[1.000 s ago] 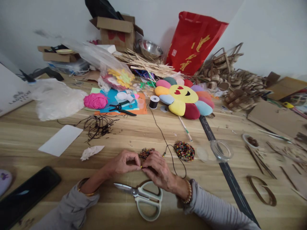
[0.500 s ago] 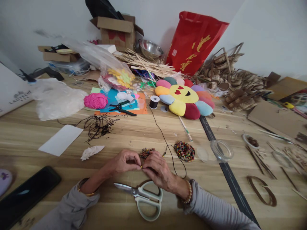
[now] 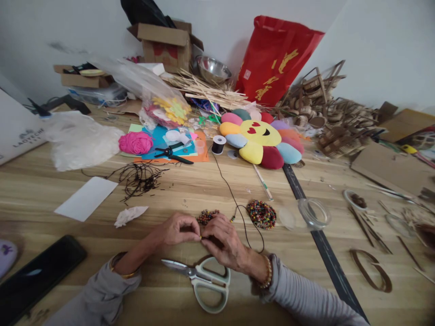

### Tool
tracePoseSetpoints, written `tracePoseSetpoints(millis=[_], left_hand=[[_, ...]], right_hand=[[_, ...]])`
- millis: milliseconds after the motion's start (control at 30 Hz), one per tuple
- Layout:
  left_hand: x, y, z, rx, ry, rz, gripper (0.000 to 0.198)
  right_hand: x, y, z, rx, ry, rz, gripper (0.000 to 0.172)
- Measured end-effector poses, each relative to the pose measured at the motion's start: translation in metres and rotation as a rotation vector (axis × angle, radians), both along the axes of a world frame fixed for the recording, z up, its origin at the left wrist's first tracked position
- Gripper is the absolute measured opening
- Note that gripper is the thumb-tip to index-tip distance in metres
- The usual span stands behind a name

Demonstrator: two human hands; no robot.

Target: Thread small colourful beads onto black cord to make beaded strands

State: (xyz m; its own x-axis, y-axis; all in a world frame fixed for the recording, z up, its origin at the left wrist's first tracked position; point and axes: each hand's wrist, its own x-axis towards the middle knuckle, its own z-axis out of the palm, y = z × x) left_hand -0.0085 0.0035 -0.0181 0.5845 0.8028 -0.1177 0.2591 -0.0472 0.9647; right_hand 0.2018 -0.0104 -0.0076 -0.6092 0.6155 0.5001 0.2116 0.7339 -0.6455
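Note:
My left hand (image 3: pixel 175 230) and my right hand (image 3: pixel 224 240) meet fingertip to fingertip low on the wooden table (image 3: pixel 190 185). Both are closed in a pinch around a tiny yellow bead (image 3: pixel 200 237) on a thin black cord (image 3: pixel 234 199). The cord runs from my right hand up to a black spool (image 3: pixel 218 144). A small heap of dark beads (image 3: pixel 207 216) lies just behind my fingers. A larger pile of coloured beads (image 3: pixel 261 213) sits to the right. Scissors (image 3: pixel 204 278) with pale handles lie just below my hands.
A flower-shaped plush cushion (image 3: pixel 260 140), a pink yarn ball (image 3: pixel 135 142), black pliers (image 3: pixel 173 155) and tangled cord scraps (image 3: pixel 139 176) lie farther back. A clear jar (image 3: pixel 313 213) stands at right, a black phone (image 3: pixel 37 276) at lower left. Another person's hand (image 3: pixel 428 233) shows at the right edge.
My hands stay pinched together in the same spot. Another person's hand has come in at the right edge.

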Motion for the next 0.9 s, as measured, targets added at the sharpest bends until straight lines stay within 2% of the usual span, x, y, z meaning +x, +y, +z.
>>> tracePoseSetpoints(millis=[133,333,533,700,900], left_hand=[[0.001,-0.001,0.008,0.048,0.051,-0.004,0.017],[0.001,0.0,0.009,0.07,-0.004,-0.028,0.018],[-0.004,0.001,0.022,0.026,-0.05,0.041,0.017],[-0.008,0.001,0.029,0.034,-0.112,0.068,0.018],[-0.009,0.0,0.031,0.093,-0.147,0.034,0.018]], right_hand=[[0.001,0.0,0.0,-0.007,-0.004,0.012,0.007],[0.0,0.0,0.001,0.008,-0.016,0.001,0.006],[-0.001,-0.001,0.005,0.039,-0.008,-0.082,0.01],[0.001,0.0,0.004,-0.069,0.137,-0.142,0.004],[0.002,-0.002,0.004,-0.194,0.216,-0.183,0.008]])
